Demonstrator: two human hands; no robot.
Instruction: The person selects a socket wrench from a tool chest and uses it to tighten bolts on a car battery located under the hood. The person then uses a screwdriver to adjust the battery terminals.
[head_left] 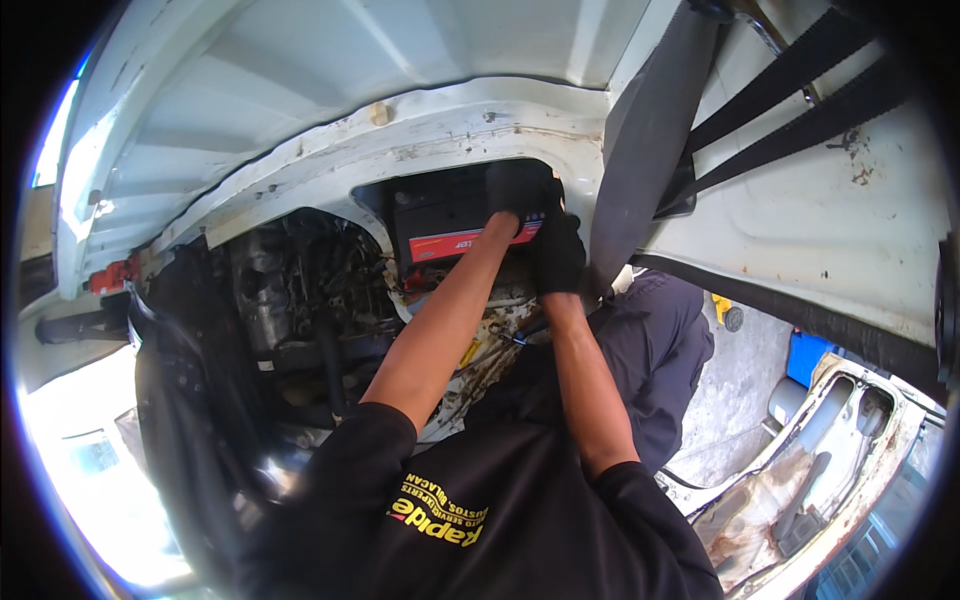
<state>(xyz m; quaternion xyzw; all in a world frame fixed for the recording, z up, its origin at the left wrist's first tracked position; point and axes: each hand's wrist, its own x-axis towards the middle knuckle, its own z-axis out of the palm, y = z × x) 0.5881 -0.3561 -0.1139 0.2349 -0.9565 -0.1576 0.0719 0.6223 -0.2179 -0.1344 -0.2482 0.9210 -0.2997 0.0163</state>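
Observation:
A black car battery point(440, 218) with a red label on its side sits inside an opening in the white vehicle body. My left hand point(518, 190), in a black glove, reaches over the battery's top near its right end. Its fingers blend into the dark recess and I cannot make out their grip. Just below and to the right, my right hand point(560, 255), also black-gloved, is at the battery's right end. Its fingers are largely hidden too. Red terminal parts point(415, 283) show in the shadow below the battery.
Left of the battery lies the exposed engine point(285, 285), with hoses around it. A grey seat belt strap point(650, 140) hangs beside the opening, and black straps point(770, 110) cross at upper right. An open, worn door point(800, 490) stands at lower right, near a blue container point(806, 357).

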